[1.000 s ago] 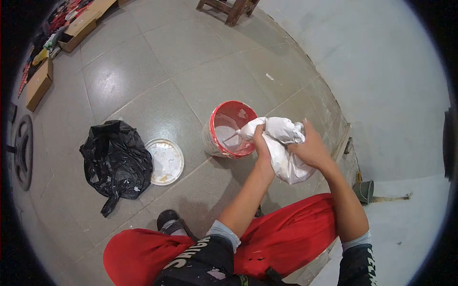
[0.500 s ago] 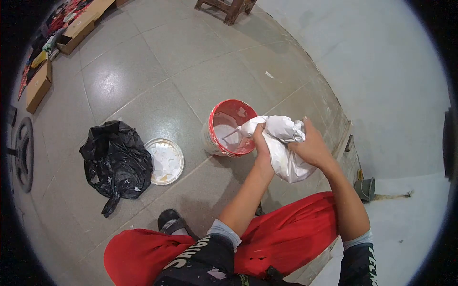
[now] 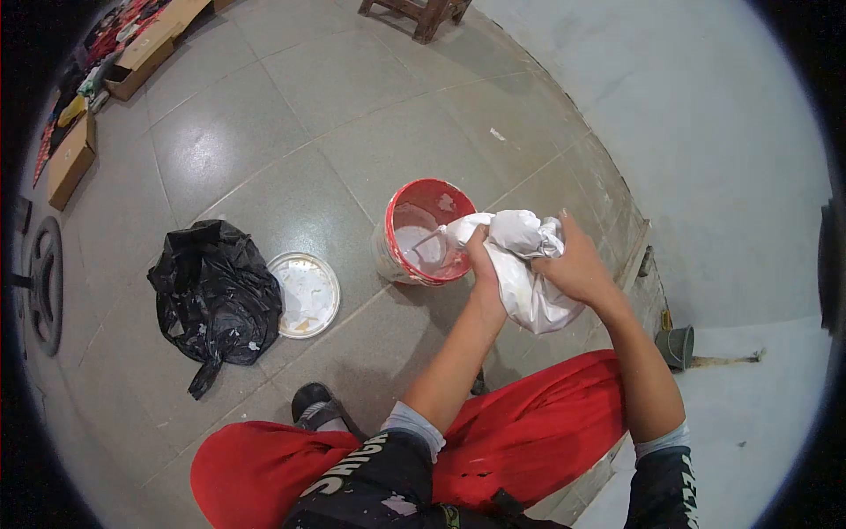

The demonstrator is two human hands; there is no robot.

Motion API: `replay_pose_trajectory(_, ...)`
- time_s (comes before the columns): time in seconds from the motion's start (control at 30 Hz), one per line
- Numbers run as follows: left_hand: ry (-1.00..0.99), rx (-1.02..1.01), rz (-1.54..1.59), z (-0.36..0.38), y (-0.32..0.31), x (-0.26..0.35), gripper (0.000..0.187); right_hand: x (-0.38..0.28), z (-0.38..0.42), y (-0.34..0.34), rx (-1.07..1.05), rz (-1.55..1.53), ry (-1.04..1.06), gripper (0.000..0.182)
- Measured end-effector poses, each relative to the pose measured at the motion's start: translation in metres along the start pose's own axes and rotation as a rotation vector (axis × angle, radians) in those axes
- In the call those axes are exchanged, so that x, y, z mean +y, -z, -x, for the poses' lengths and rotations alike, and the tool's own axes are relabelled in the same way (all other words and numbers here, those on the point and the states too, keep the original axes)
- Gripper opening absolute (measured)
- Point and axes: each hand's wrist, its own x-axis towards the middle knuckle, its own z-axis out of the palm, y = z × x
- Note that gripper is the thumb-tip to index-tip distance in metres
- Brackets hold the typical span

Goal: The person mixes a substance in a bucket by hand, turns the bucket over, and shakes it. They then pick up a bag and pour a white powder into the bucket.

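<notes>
White bag [image 3: 529, 282] between both hands, beside bucket [image 3: 421, 231]

lid [image 3: 303, 294] between sack [image 3: 214, 300] (left) and bucket [image 3: 421, 234]

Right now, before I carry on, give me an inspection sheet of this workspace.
Surface: grey tiled floor, pale splatter marks.
Job's things: white bag bunched over red bucket holding white liquid.
Clutter: round lid, black plastic bag, both beside the bucket.
Grippers: left hand and right hand both clenched on the bag.
Cables: nothing seen.
Surroundings: cardboard boxes far left, wooden stool at top, small grey cup at the step.
</notes>
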Motion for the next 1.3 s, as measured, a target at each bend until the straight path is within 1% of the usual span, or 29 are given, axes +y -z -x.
replay_pose_trajectory(0.2,0.031,-0.006,0.030,0.005,-0.003,-0.002,0.048,0.000,0.000,0.000,0.006,0.005,0.007,0.095)
replay_pose_trajectory(0.27,-0.027,0.012,0.018,0.006,-0.006,-0.003,0.046,-0.004,0.002,0.002,0.012,-0.007,0.021,0.092)
replay_pose_trajectory(0.4,-0.065,-0.019,0.049,0.008,-0.008,-0.004,0.045,-0.003,0.002,0.001,0.035,-0.005,0.035,0.089)
replay_pose_trajectory(0.5,-0.088,0.036,-0.008,0.009,-0.013,0.000,0.043,0.000,0.000,0.001,0.017,-0.015,0.059,0.086)
replay_pose_trajectory(0.57,-0.090,0.055,-0.027,0.010,-0.016,0.001,0.040,0.001,0.000,0.001,0.018,0.006,0.059,0.081)
replay_pose_trajectory(0.67,-0.051,0.051,-0.044,0.005,-0.013,0.004,0.035,0.007,0.000,-0.002,0.050,-0.017,0.110,0.078)
replay_pose_trajectory(0.77,-0.063,0.044,-0.072,-0.005,-0.002,0.003,0.030,0.004,0.000,0.000,0.031,-0.054,0.099,0.078)
replay_pose_trajectory(0.9,-0.043,-0.031,-0.024,-0.010,0.009,0.000,0.031,-0.002,0.002,0.003,0.012,-0.057,0.081,0.078)
replay_pose_trajectory(1.07,0.037,0.022,-0.046,-0.001,-0.002,-0.001,0.042,0.005,0.000,0.000,0.032,-0.042,0.104,0.079)
replay_pose_trajectory(1.3,0.034,0.061,-0.055,0.006,-0.006,-0.003,0.045,0.004,0.001,0.002,0.016,-0.024,0.085,0.079)
